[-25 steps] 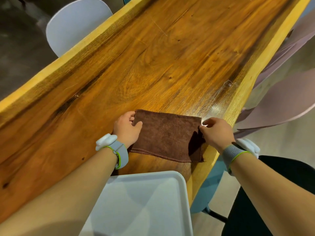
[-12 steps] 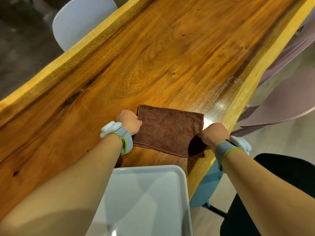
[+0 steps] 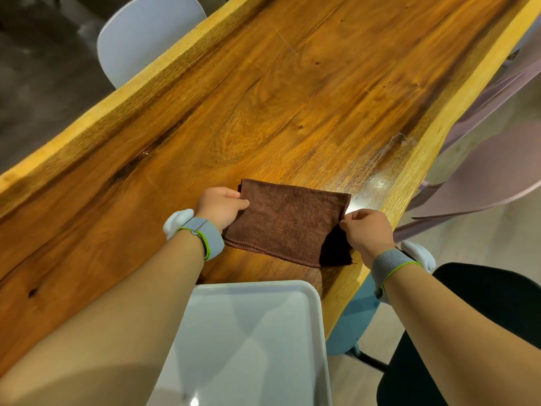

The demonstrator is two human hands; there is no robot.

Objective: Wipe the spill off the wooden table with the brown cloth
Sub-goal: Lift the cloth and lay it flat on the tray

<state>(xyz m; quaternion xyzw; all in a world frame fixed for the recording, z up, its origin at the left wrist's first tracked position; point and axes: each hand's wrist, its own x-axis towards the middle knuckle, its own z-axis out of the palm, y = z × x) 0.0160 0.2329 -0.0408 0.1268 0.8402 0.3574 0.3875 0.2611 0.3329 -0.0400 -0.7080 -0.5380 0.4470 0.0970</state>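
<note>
- A long, glossy wooden table (image 3: 263, 92) with dark streaks in its orange-brown grain and pale yellow edges runs diagonally from the lower left to the upper right.
- A square brown cloth (image 3: 288, 222) of soft, fuzzy fabric lies flat on the table close to its near end, just beside the right-hand pale edge.
- The left hand (image 3: 220, 207) grips the cloth's left edge, thumb on top and fingers curled shut around the fabric.
- The right hand (image 3: 369, 230) pinches the cloth's right edge, thumb and fingertips pressed together on the fabric; the cloth's near right corner lies in shadow under this hand.
- Each wrist wears a grey band with a lime-green trim and a white device: one on the left wrist (image 3: 202, 235), one on the right wrist (image 3: 393, 263).
- A wet, shiny smear of spilled liquid (image 3: 377, 174) sits on the table just beyond the cloth's far right corner, stretching along the right edge; the cloth does not cover it.
- A white rectangular tray (image 3: 248, 347) with rounded corners rests on the near end of the table, near the cloth and between the two forearms.
- A white chair (image 3: 140, 33) stands along the table's far left side; pale lilac chairs (image 3: 491, 174) stand along the right side.
</note>
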